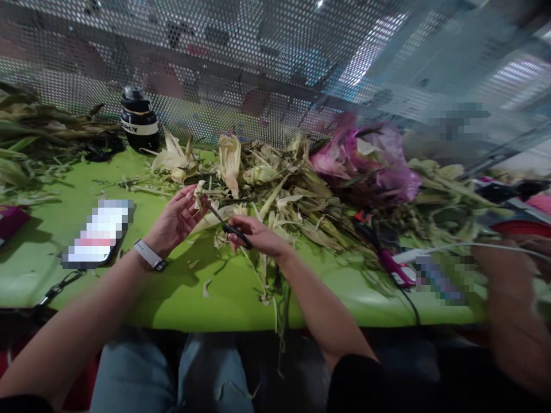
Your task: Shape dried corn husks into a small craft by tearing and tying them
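My left hand, with a white-banded watch on its wrist, is raised over the green table. Its fingers pinch a small pale piece of corn husk. From the right, my right hand grips dark-handled scissors, fingers in the loops. The blades point left and reach the husk piece; whether they are touching it I cannot tell. Behind both hands lies a heap of dried corn husks, pale and brown, with loose strips hanging over the table's front edge.
A phone on a strap lies left; a dark bottle stands behind it. Pink plastic bag and magenta-handled tool are to the right. A perforated metal panel rises behind. Another person's blurred arm is at far right.
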The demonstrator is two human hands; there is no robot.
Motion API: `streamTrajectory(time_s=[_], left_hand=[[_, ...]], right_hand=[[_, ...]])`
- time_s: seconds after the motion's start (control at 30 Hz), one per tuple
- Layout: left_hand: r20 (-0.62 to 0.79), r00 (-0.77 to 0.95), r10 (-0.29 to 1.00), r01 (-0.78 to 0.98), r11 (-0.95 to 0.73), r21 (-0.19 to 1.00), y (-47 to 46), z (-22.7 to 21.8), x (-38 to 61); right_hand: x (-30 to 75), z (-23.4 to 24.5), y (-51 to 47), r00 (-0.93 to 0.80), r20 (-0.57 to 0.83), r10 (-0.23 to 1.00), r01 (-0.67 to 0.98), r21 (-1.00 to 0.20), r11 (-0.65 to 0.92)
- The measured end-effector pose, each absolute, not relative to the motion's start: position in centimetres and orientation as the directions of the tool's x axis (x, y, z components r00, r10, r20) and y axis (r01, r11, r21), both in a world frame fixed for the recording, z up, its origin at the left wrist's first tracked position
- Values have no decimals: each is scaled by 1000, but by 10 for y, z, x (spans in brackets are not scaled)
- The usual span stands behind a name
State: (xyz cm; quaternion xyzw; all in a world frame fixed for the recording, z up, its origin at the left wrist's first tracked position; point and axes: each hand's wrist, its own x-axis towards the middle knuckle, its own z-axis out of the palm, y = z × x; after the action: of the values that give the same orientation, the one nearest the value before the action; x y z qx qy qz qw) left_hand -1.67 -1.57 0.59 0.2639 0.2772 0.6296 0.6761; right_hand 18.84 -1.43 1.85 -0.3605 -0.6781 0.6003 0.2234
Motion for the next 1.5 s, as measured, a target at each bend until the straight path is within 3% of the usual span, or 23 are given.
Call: streamTrajectory(time_s=[0.5, 0.87, 1.1, 1.2, 1.27, 1.37, 1.5], left_hand=[[-105, 126, 986, -742, 164, 650, -21, 9, -10], [-19, 122, 992, -707, 100, 700, -18, -2, -12], [-41, -21, 999, -719, 13, 695, -8, -2, -15], [-42, -151, 988, -698, -76, 712, -1, -3, -23], [1, -199, 980, -681, -139, 719, 3, -3, -29], [77, -243, 967, -655, -222, 723, 6, -2, -34], [160, -212, 964, -599, -258, 758, 2, -2, -30]], right_hand=[[188, 11, -13, -702, -74, 708, 115, -993, 10], [185, 11, -12, -637, -94, 765, 151, -989, 4], [194, 19, -13, -765, -214, 607, 360, -924, 129], [196, 16, -8, -688, -168, 706, 456, -857, 240], [197, 13, -4, -641, -154, 752, 570, -752, 332], [195, 7, -2, -641, -128, 757, 686, -538, 490], [186, 1, -10, -665, -25, 747, 707, -343, 618]])
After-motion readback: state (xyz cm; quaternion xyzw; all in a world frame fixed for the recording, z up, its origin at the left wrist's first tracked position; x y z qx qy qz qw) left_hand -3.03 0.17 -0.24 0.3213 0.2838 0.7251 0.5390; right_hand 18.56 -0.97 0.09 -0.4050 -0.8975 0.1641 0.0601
